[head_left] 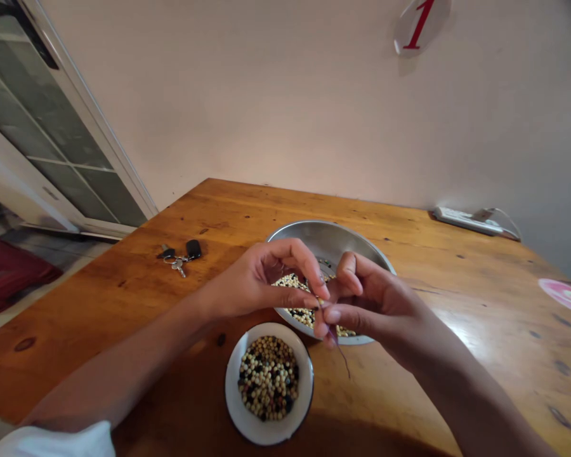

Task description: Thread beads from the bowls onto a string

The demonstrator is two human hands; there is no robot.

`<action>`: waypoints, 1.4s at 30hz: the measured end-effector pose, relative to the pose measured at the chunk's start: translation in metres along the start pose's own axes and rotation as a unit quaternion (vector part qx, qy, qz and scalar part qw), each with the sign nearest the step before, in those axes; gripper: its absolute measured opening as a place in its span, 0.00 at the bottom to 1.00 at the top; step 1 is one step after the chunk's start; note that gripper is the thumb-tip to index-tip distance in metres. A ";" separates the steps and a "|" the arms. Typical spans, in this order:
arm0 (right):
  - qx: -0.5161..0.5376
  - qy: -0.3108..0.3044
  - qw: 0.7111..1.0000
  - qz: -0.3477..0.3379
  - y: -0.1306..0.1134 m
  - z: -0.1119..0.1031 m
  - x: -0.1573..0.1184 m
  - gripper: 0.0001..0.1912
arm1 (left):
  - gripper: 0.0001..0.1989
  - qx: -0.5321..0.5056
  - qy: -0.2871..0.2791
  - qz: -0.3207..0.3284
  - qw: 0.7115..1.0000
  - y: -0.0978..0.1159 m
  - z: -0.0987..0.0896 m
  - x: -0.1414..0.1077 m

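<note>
Over the metal bowl, my left hand (pixel 285 276) and my right hand (pixel 368 292) meet with thumbs and fingers pinched together. A thin purple-brown thread (pixel 346 365) hangs down from my right fingertips. At my left fingertips is a small yellowish bead (pixel 320 303), partly hidden by the fingers. The wide metal bowl (pixel 356 238) holds many small round beads (pixel 295 282), cream and black, partly covered by my hands. Nearer to me stands a white bowl (pixel 235 387) with a dark rim, holding cream, brown and black beads (pixel 269 377).
A bunch of keys (pixel 178 257) with a black fob lies on the wooden table (pixel 404 397) at the left. A white power strip (pixel 471 220) with a plug and cable rests at the back right. A pink-and-white round sticker (pixel 568 297) is at the right edge.
</note>
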State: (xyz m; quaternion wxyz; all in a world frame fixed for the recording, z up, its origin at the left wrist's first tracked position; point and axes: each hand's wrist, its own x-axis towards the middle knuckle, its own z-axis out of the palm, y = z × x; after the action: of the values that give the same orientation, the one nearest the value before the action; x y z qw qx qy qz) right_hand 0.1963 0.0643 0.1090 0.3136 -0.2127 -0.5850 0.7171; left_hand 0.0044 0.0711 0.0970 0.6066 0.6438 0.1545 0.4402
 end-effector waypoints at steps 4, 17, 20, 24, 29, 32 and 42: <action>-0.003 0.014 1.000 -0.008 0.001 -0.001 0.001 0.19 | 0.10 -0.004 -0.003 0.007 1.000 0.001 0.000 0.000; 0.002 -0.029 0.999 0.039 0.005 0.003 -0.001 0.15 | 0.12 0.112 -0.059 -0.027 0.992 0.016 -0.005 -0.005; -0.032 -0.038 0.998 0.045 0.009 0.000 0.001 0.14 | 0.08 0.180 -0.073 -0.052 0.980 0.024 -0.007 -0.006; -0.042 -0.039 0.997 0.046 0.015 -0.004 0.005 0.11 | 0.06 0.235 -0.085 -0.051 0.967 0.029 -0.011 -0.005; -0.081 -0.035 0.995 0.048 0.015 -0.009 0.009 0.10 | 0.06 0.266 -0.097 -0.050 0.958 0.032 -0.012 -0.004; -0.133 -0.019 0.991 0.026 0.016 -0.015 0.014 0.10 | 0.05 0.264 -0.109 -0.075 0.955 0.033 -0.013 -0.004; -0.604 0.013 0.795 0.047 0.034 -0.039 0.028 0.05 | 0.04 0.283 -0.139 -0.097 0.944 0.031 -0.015 -0.004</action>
State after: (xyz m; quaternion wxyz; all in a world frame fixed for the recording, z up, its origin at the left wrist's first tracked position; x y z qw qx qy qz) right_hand 0.1957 0.1076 0.0690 0.0948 -0.3959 -0.8842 0.2290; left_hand -0.0195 0.0713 0.1224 0.4549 0.8254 0.2489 0.2234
